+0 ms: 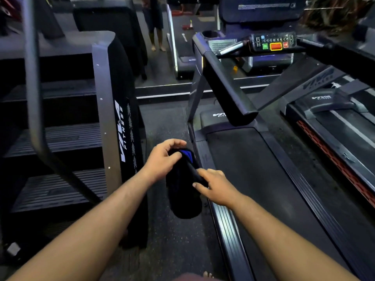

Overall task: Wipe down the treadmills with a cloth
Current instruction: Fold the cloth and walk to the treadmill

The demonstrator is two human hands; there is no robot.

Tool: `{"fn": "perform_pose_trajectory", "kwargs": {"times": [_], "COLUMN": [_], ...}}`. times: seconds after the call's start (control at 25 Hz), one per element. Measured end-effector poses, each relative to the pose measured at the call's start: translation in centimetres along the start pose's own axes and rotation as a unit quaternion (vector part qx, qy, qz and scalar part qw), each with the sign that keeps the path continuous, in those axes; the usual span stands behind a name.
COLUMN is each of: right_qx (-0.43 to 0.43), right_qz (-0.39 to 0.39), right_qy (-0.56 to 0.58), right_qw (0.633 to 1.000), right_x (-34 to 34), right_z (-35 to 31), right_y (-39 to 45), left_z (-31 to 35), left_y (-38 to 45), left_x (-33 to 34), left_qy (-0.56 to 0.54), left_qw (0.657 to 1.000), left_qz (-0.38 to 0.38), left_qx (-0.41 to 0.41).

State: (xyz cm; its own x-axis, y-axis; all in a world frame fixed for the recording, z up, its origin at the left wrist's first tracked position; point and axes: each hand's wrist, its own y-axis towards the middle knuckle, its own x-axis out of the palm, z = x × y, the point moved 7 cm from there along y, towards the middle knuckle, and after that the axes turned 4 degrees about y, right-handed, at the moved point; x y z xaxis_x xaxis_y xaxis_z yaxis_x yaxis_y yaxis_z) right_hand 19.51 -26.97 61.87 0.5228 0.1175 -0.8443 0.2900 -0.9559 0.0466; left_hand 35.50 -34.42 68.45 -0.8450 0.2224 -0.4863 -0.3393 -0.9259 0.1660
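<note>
Between stair climber (pixel 113 118) & black treadmill (pixel 253 179), both hands hold dark cloth w/ blue edge (pixel 183 185) mid-air: left hand (pixel 162 159) grips top, right hand (pixel 215 187) pinches fold; risk: loose fold slips, cloth drops to floor.

Both arms reach forward, left hand (pixel 162 159) and right hand (pixel 216 186) fingers curled.

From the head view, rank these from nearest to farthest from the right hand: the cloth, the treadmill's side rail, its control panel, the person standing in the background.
1. cloth, pinched by the right hand itself.
2. side rail, just beneath the wrist.
3. control panel, up ahead, slightly right.
4. standing person, far back, left of the panel.
</note>
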Motion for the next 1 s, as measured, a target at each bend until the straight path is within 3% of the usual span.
{"fn": "perform_pose_trajectory", "kwargs": {"times": [0.16,0.28,0.32,0.4,0.48,0.6,0.68,0.72,0.8,0.88,0.92,1.0], "right_qx": [0.04,0.027,0.023,0.049,0.051,-0.005,0.0,0.014,0.047,0.059,0.061,0.062], "right_qz": [-0.072,0.035,0.081,0.132,0.152,0.136,0.133,0.15,0.18,0.209,0.236,0.312], "right_qy": [-0.301,-0.324,-0.285,-0.05,0.081,-0.042,0.004,0.108,0.341,0.462,0.489,0.514], "right_qw": [0.95,0.945,0.955,0.989,0.984,0.99,0.991,0.983,0.922,0.86,0.838,0.796], "right_x": [-1.9,-5.3,-6.6,-9.3,-12.0,-16.1,-18.6,-19.8,-20.9,-21.0,-21.1,-21.1], "right_z": [2.4,2.0,1.6,2.0,1.9,0.5,0.2,0.3,0.3,0.0,-0.2,0.0], "right_y": [3.2,5.9,6.9,9.6,12.6,17.0,20.0,21.0,22.7,24.8,26.0,28.1], "left_z": [-0.6,-2.1,-2.3,-2.3,-2.1,-1.4,-0.5,0.1,0.6,-1.3,-2.6,-4.3], "left_y": [2.2,4.9,6.0,8.7,11.8,17.1,20.5,21.9,24.4,26.5,27.0,27.0], "left_x": [-0.9,-4.2,-5.3,-7.1,-8.3,-10.0,-11.7,-12.6,-14.5,-14.6,-13.4,-10.0], "left_qy": [0.246,0.261,0.256,0.221,0.148,0.082,0.04,-0.009,-0.164,-0.317,-0.336,-0.271], "left_qw": [0.962,0.964,0.966,0.975,0.988,0.992,0.992,0.994,0.985,0.947,0.941,0.954], "left_qz": [-0.11,-0.044,-0.018,0.009,-0.017,-0.091,-0.109,-0.091,-0.002,0.045,0.019,-0.104], "left_qx": [0.049,0.02,0.017,0.019,0.031,0.041,0.051,0.055,0.043,-0.014,-0.043,-0.069]}}
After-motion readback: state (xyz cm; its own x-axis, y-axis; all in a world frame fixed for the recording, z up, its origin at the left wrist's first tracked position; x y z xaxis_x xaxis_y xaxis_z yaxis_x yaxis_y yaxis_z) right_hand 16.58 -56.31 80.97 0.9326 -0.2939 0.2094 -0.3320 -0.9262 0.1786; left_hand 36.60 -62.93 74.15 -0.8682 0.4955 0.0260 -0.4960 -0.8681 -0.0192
